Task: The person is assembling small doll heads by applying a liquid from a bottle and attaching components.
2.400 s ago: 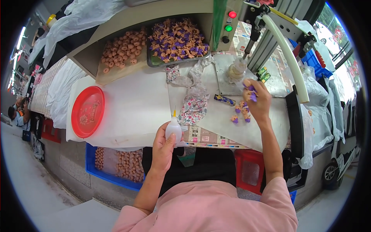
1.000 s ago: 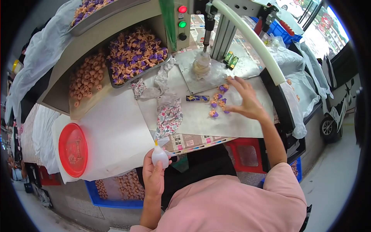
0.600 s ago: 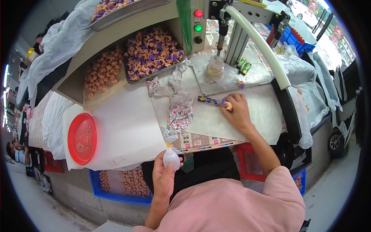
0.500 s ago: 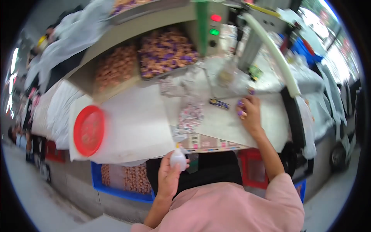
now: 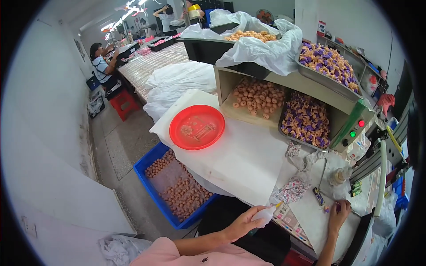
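My left hand (image 5: 242, 227) is wrapped round a white squeeze bottle (image 5: 265, 216), tilted so its yellow tip points right and up, by the table's front edge. Over the white-covered bench at the right, my right hand (image 5: 339, 218) has its fingers closed on a small purple piece (image 5: 338, 207), mostly hidden by them. Just left of these fingers lies a small peach-and-purple piece (image 5: 327, 209). A dark printed tube (image 5: 318, 196) lies a little farther off, beside a crumpled patterned cloth (image 5: 293, 188).
A red round tray (image 5: 197, 142) sits on the white sheet. An open machine box holds peach balls (image 5: 259, 97) and a tray of purple-and-peach pieces (image 5: 305, 119). A blue crate (image 5: 153, 188) stands on the floor. A curved pale bar (image 5: 380, 177) rises at right. Another person (image 5: 101, 66) sits far left.
The view has swung left, bringing in the aisle and the blue crate. The bottle in my left hand has tipped from upright to slanting right. A small piece now lies beside my right hand.
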Tool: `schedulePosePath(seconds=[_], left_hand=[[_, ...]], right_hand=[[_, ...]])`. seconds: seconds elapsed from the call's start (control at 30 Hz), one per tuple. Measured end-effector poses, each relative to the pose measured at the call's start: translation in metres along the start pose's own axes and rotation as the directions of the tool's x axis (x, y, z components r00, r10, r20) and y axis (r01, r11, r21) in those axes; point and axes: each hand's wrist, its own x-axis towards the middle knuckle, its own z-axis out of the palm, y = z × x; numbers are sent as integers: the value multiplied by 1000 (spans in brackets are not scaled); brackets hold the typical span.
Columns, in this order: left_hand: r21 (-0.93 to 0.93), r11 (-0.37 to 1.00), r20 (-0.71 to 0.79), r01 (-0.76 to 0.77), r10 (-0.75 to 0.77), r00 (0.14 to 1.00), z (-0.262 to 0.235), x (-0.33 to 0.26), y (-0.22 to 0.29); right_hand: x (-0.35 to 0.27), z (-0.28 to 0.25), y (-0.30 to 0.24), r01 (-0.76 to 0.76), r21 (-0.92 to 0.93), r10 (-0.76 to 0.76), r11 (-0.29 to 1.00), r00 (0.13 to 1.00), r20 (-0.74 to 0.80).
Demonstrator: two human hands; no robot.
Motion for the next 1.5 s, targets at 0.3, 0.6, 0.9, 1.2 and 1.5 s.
schedulePosePath(seconds=[0.3, 0.6, 0.9, 1.2, 1.5], left_hand=[[17, 1000, -1, 25, -24, 1000, -10, 4, 0], [-35, 999, 65, -1, 4, 998, -2, 16, -6], [-15, 1000, 54, 23, -22, 998, -4, 23, -13], [-71, 997, 86, 17, -11, 996, -3, 27, -19], [-65, 997, 97, 42, -35, 995, -9, 32, -31]], right_hand=[[-33, -25, -75, -2, 33, -5, 999, 975, 221], [-33, -11, -64, 30, 17, -32, 999, 990, 136], [-19, -4, -46, 67, -74, -62, 995, 996, 71], [-24, 1, -9, 19, -131, -26, 991, 998, -50], [-43, -12, 54, -418, 442, 486, 794, 873, -47]])
